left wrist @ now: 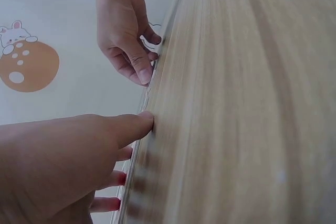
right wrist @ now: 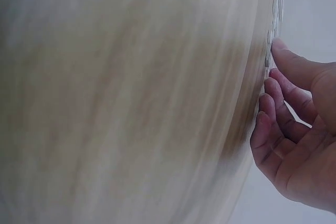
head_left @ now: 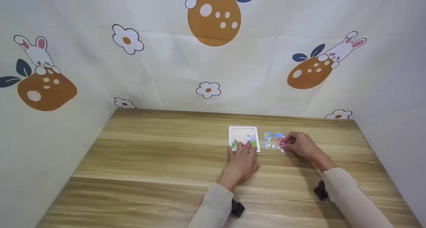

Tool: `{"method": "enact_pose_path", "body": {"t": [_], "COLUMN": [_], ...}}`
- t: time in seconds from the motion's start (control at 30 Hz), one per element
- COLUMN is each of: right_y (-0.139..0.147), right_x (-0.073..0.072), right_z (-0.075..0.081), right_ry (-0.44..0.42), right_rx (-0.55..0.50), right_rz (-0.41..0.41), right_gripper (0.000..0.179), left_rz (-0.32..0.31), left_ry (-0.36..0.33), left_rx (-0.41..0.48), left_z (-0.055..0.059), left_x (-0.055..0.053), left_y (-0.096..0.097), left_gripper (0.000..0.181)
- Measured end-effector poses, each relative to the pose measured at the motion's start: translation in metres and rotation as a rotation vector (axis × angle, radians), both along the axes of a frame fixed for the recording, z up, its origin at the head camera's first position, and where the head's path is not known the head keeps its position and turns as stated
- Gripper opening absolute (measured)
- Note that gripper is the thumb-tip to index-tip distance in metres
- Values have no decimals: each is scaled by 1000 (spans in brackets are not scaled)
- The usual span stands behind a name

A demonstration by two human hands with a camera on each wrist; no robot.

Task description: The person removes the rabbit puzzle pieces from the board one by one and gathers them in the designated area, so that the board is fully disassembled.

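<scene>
A white-framed jigsaw tray (head_left: pixel 242 127) lies on the table, with colourful pieces filling its lower part. My left hand (head_left: pixel 240 164) rests on the tray's near edge with its fingers spread and fairly straight; the fingertips hide some of the pieces. To the right of the tray, several loose puzzle pieces (head_left: pixel 268 134) lie close together. At their right side my right hand (head_left: pixel 303 145) pinches a pink-and-white puzzle piece (head_left: pixel 281 143) between thumb and forefinger, its other fingers curled. In the right wrist view the right hand (right wrist: pixel 304 124) is low at the table, the piece seen only edge-on.
The wood-grain table (head_left: pixel 149 161) meets a pale cloth backdrop (head_left: pixel 166 68) printed with rabbits, oranges and flowers at the back and sides. A black wrist camera (head_left: pixel 237 208) sits under the left sleeve, another black device (head_left: pixel 320 190) by the right sleeve.
</scene>
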State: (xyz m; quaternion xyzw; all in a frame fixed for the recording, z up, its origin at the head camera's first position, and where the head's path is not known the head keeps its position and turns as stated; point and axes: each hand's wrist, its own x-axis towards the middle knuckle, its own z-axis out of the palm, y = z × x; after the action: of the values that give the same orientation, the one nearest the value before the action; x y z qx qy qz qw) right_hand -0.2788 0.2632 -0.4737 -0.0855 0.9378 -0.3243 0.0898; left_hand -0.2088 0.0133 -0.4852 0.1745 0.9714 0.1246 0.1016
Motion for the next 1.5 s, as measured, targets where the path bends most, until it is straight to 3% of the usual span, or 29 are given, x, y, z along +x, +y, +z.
{"method": "enact_pose_path", "body": {"t": [0.2, 0.5, 0.77, 1.23, 1.5], "right_y": [-5, -25, -50, -83, -87], "right_x": [-1, -8, -18, -28, -31], "right_z": [8, 15, 13, 3, 0], "right_ry": [68, 6, 3, 90, 59], "right_rx": [9, -71, -67, -18, -11], "right_rz": [6, -14, 40, 219, 214], "right_gripper": [20, 17, 18, 14, 16], "left_rz": [-12, -54, -103, -138, -125], "left_ry": [29, -69, -146, -113, -127], "left_rx": [-9, 30, 103, 131, 124], "left_z": [0, 7, 11, 6, 7], "left_x": [0, -3, -8, -12, -11], "left_y": [-2, -11, -21, -21, -22], "left_gripper": [62, 65, 63, 56, 58]}}
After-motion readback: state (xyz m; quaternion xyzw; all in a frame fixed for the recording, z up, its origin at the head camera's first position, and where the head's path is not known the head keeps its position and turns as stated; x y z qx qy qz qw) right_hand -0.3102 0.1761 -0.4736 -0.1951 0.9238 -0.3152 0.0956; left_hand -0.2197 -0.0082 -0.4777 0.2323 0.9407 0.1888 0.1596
